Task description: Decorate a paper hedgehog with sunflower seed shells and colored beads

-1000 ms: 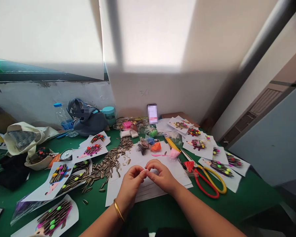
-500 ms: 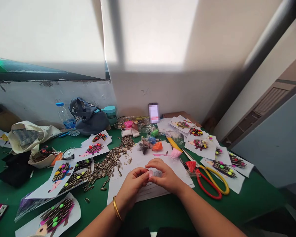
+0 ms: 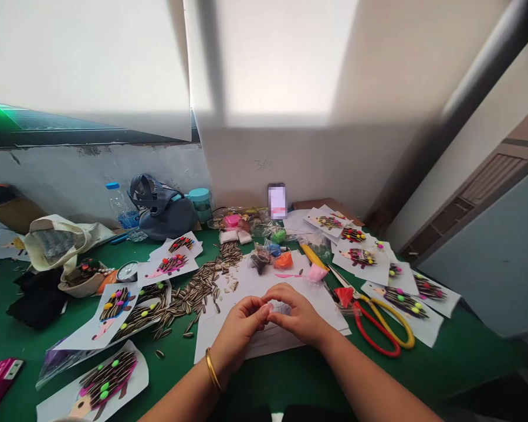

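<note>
Over the white paper (image 3: pixel 229 337), my left hand (image 3: pixel 244 322) and my right hand (image 3: pixel 297 313) meet at the fingertips. A small bit of pink clay (image 3: pixel 270 307) is pinched between them, mostly hidden by the fingers. Both hands are closed around it, the right one with its fingers curved. Beyond them on the paper lie a larger pink clay lump (image 3: pixel 317 273), an orange clay lump (image 3: pixel 284 260) and a dark clay lump in plastic (image 3: pixel 260 261). Left of the hands, striped sunflower seeds (image 3: pixel 202 287) spread in a loose pile.
Scissors with red and yellow handles (image 3: pixel 385 322) lie to the right, near a yellow utility knife (image 3: pixel 313 258). Hedgehog pictures made of seeds (image 3: pixel 110 375) lie on both sides. A phone (image 3: pixel 277 201) leans against the wall. At back left are a bottle (image 3: pixel 123 211) and a bag (image 3: pixel 162 211).
The view has shifted slightly, so the table items appear a little further right. The hands stay together, their fingers closing slightly more over the pink clay.
</note>
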Motion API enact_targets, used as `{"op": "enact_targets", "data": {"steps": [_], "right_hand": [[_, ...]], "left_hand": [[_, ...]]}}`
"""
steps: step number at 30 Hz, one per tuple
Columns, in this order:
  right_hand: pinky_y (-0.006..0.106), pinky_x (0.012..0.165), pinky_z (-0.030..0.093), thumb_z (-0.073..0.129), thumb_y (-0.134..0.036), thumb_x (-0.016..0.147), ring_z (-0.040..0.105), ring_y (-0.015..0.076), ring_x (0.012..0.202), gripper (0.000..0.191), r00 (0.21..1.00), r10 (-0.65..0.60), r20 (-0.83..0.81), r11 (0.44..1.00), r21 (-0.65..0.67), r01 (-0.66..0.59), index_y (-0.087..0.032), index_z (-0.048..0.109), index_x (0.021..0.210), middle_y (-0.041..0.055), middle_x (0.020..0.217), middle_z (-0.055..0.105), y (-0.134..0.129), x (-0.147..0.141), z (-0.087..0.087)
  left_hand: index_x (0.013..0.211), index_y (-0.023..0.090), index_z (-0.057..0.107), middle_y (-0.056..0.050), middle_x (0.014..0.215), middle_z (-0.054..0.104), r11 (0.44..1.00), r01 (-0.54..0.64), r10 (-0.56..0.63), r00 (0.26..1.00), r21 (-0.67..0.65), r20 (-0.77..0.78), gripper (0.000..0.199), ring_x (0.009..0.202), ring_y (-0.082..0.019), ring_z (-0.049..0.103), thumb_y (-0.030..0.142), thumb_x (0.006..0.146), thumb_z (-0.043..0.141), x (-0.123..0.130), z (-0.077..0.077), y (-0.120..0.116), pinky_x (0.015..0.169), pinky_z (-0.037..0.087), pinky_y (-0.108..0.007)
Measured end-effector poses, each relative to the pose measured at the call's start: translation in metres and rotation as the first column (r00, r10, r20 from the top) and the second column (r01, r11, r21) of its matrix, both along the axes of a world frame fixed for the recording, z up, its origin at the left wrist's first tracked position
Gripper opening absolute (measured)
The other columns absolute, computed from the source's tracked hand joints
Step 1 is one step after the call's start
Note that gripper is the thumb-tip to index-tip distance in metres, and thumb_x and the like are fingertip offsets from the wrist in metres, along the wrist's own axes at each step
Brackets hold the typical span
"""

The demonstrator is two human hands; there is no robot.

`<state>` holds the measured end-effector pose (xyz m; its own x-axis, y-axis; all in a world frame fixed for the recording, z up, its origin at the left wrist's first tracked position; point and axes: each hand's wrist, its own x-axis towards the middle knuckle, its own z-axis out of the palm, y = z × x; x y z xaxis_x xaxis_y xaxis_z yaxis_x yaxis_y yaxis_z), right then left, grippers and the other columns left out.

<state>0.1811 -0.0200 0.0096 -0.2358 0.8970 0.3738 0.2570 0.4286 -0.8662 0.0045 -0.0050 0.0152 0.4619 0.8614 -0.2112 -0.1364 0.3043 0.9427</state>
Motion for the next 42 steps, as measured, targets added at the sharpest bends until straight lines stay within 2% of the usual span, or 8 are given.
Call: {"op": "enact_targets", "data": {"steps": [6, 15, 20, 23, 26, 31, 36, 42], "right_hand": [[0.033, 0.091, 0.045, 0.066, -0.037, 0.085, 0.058, 0.0185, 0.098, 0.015, 1.0, -0.015, -0.024, 0.999, -0.043, 0.014, -0.025, 0.069, 0.095, 0.0035, 0.098, 0.065, 0.0, -0.001, 0.002], [0.03, 0.08, 0.044, 0.064, -0.038, 0.086, 0.059, 0.0181, 0.089, 0.017, 0.995, -0.092, -0.037, 0.983, -0.16, 0.085, -0.022, 0.067, 0.089, 0.003, 0.092, 0.067, 0.002, 0.0, 0.002], [0.029, 0.076, 0.045, 0.062, -0.037, 0.086, 0.06, 0.0173, 0.083, 0.018, 0.985, -0.124, -0.118, 0.97, -0.225, 0.095, -0.02, 0.066, 0.084, 0.0022, 0.085, 0.067, 0.005, 0.003, -0.001], [0.029, 0.072, 0.045, 0.063, -0.038, 0.083, 0.06, 0.0173, 0.08, 0.019, 0.961, -0.24, -0.137, 0.942, -0.271, 0.197, -0.02, 0.065, 0.084, 0.0022, 0.084, 0.067, 0.011, 0.01, -0.005], [0.028, 0.069, 0.044, 0.064, -0.037, 0.081, 0.06, 0.0173, 0.079, 0.018, 0.937, -0.347, -0.031, 0.904, -0.277, 0.325, -0.02, 0.065, 0.083, 0.0017, 0.084, 0.067, 0.016, 0.017, -0.009], [0.027, 0.068, 0.044, 0.061, -0.029, 0.081, 0.061, 0.0166, 0.079, 0.009, 0.966, -0.232, 0.114, 0.92, -0.296, 0.256, -0.021, 0.065, 0.083, -0.0001, 0.084, 0.069, 0.016, 0.014, -0.012], [0.028, 0.073, 0.043, 0.057, -0.02, 0.083, 0.062, 0.0167, 0.082, 0.011, 0.948, -0.059, 0.312, 0.963, -0.233, 0.136, -0.023, 0.067, 0.087, -0.0002, 0.085, 0.071, 0.018, 0.0, -0.01], [0.031, 0.085, 0.04, 0.06, -0.018, 0.083, 0.059, 0.019, 0.091, 0.013, 0.822, -0.142, 0.551, 0.977, -0.055, 0.206, -0.022, 0.072, 0.087, 0.0026, 0.089, 0.071, 0.029, -0.003, -0.016]], "left_hand": [[0.092, 0.018, 0.055, 0.003, 0.07, 0.06, 0.997, -0.079, 0.078, 0.996, 0.024, 0.043, 0.036, 0.065, -0.009, 0.052, 0.036, 0.071, 0.078, 0.002, -0.008, 0.003, 0.061, 0.04, -0.021], [0.091, 0.018, 0.056, 0.002, 0.074, 0.065, 0.984, -0.149, 0.151, 0.988, 0.101, -0.014, 0.04, 0.072, -0.011, 0.06, 0.037, 0.066, 0.08, 0.004, -0.002, 0.004, 0.069, 0.046, -0.023], [0.091, 0.018, 0.057, -0.002, 0.084, 0.066, 0.958, -0.124, 0.161, 0.978, 0.257, -0.129, 0.035, 0.08, -0.016, 0.063, 0.04, 0.07, 0.075, 0.001, -0.007, 0.008, 0.071, 0.049, -0.028], [0.093, 0.019, 0.059, -0.004, 0.091, 0.065, 0.879, 0.007, 0.198, 0.905, 0.477, -0.377, 0.022, 0.083, -0.018, 0.061, 0.036, 0.08, 0.064, -0.008, -0.005, 0.011, 0.071, 0.049, -0.03], [0.089, 0.02, 0.064, -0.005, 0.094, 0.063, 0.717, 0.292, 0.255, 0.736, 0.633, -0.627, 0.011, 0.09, -0.021, 0.058, 0.029, 0.083, 0.061, -0.016, 0.001, 0.008, 0.08, 0.047, -0.036], [0.09, 0.022, 0.066, -0.004, 0.1, 0.062, 0.546, 0.624, 0.247, 0.517, 0.559, -0.819, 0.01, 0.095, -0.023, 0.055, 0.026, 0.081, 0.064, -0.015, 0.004, -0.01, 0.084, 0.046, -0.037], [0.096, 0.021, 0.064, -0.006, 0.105, 0.061, 0.502, 0.708, 0.272, 0.416, 0.497, -0.868, 0.019, 0.101, -0.024, 0.053, 0.029, 0.078, 0.068, -0.008, 0.005, -0.019, 0.089, 0.046, -0.039], [0.093, 0.021, 0.064, -0.006, 0.105, 0.06, 0.505, 0.705, 0.259, 0.427, 0.498, -0.867, 0.015, 0.101, -0.024, 0.053, 0.029, 0.08, 0.066, -0.011, 0.005, -0.017, 0.089, 0.047, -0.039]]}}
